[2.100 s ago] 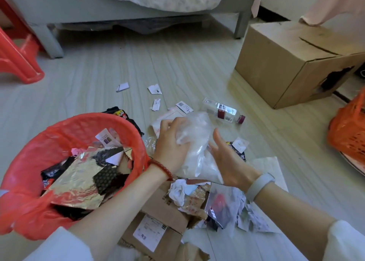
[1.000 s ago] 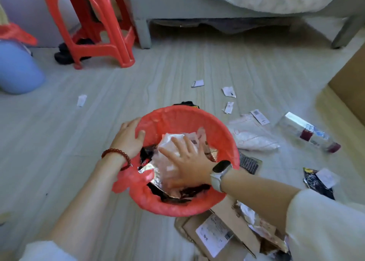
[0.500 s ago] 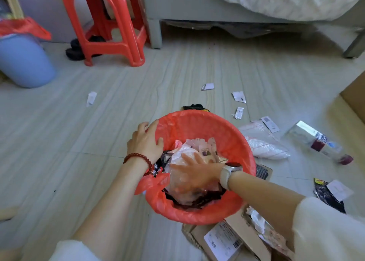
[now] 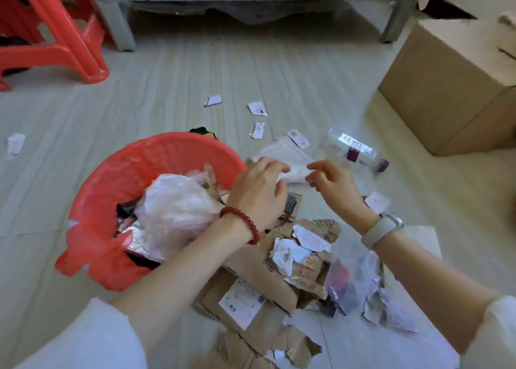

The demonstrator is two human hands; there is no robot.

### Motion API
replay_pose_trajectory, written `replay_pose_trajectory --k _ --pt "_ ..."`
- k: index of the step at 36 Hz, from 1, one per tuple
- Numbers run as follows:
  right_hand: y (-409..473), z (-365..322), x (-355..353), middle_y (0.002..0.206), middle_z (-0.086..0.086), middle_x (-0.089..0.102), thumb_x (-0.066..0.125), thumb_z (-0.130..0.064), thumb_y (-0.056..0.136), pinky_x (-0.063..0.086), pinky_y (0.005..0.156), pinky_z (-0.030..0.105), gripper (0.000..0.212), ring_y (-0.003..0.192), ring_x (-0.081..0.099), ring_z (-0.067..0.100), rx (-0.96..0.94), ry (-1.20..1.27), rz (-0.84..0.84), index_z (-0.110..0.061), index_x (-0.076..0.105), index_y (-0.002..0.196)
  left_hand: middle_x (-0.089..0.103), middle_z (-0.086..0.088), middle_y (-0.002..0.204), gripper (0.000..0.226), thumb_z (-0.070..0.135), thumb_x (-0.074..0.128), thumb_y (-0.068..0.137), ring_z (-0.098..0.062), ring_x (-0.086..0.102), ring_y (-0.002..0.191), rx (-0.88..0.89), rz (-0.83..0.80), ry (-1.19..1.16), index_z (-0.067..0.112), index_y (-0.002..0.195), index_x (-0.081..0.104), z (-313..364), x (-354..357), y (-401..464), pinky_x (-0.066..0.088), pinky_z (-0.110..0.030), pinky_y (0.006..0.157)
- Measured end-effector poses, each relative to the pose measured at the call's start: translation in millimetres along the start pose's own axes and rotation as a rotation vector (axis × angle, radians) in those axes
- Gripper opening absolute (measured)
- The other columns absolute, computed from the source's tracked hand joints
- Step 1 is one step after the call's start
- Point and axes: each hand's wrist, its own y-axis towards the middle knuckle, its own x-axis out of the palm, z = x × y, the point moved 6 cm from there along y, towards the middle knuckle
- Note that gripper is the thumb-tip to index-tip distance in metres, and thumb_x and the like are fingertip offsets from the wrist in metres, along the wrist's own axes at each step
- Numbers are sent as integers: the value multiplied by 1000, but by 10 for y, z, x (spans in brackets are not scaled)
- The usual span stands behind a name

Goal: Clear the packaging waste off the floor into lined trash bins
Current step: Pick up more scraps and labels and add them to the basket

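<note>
Fingers (image 4: 279,169) of both hands loosely spread, holding nothing, poised over white plastic mailer (image 4: 282,152) at frame centre, right of heaped red-lined bin (image 4: 131,170). Risk: stuffing more in, spilling crumpled clear bag (image 4: 173,204) off the top.

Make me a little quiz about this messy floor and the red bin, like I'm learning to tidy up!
1. True or false: the left hand is holding a piece of trash.
2. Which lies nearest the right hand? A) the white plastic mailer B) the red stool C) the cardboard box
3. Fill in: the crumpled clear plastic bag sits on top of the trash inside the ____.

Key:
1. False; both hands are empty, fingers loose.
2. A
3. Red-lined bin
</note>
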Motion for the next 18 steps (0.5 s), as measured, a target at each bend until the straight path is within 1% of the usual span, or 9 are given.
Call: replay_pose_trajectory --k 3,4,6,8,11,13,15,17,18 --pt "-271 688 -36 111 9 64 45 -15 90 48 81 30 32 94 61 25 136 -324 -237 -15 56 120 48 -1 127 32 18 44 92 -21 49 113 15 -301 6 17 122 53 132 702 -167 42 -37 95" --pt "-398 872 -20 121 10 59 45 -21 87 46 90 33 39 105 58 28 129 -412 -340 -16 52 126 44 -1 131 34 20 44 91 -22 46 115 -4 -405 29 19 125 50 109 934 -246 42 -39 95" --pt "-677 1191 30 145 7 35 40 -36 76 28 110 43 62 134 31 31 54 -636 -574 -25 38 137 35 -2 139 41 28 46 91 -26 39 123 -60 -566 107 24 131 42 -17 1327 -404 39 -42 100" --pt "-923 1451 9 155 2 4 45 -30 76 11 115 53 72 143 -1 31 -12 -874 -733 -34 20 144 18 -4 150 59 47 50 86 -28 20 136 -79 -700 235 32 139 30 -187 1603 -541 25 -45 110" --pt "-1156 1647 -33 155 5 -17 51 -24 85 4 113 60 75 142 -17 32 -142 -1101 -806 -31 8 145 -21 2 153 101 74 59 63 -31 -24 139 -204 -998 238 47 142 3 -461 1884 -758 3 -58 112" --pt "-1189 1727 -45 155 6 -16 50 -23 89 3 114 58 67 142 -17 32 -186 -1140 -777 -24 13 145 -31 2 150 112 76 64 55 -32 -33 134 -228 -1112 254 50 140 -4 -565 1971 -856 1 -62 110" --pt "-1143 1745 -67 157 4 -5 48 -26 92 4 116 54 58 144 -11 28 -209 -1077 -722 -20 21 143 -30 -2 150 107 69 66 62 -33 -30 136 -159 -1157 357 49 141 -4 -610 2028 -931 2 -61 111" --pt "-1066 1705 -86 152 5 25 44 -30 94 13 114 50 45 144 12 27 -293 -950 -637 -16 39 136 -21 -5 153 98 66 64 67 -34 -21 139 -89 -1128 445 46 142 5 -627 2066 -986 7 -56 112" --pt "-1029 1665 -101 142 7 44 41 -31 93 22 111 47 38 139 28 28 -357 -893 -583 -13 51 126 -12 -6 154 91 65 63 68 -33 -12 140 -64 -1081 468 44 141 13 -618 2076 -998 12 -52 111"
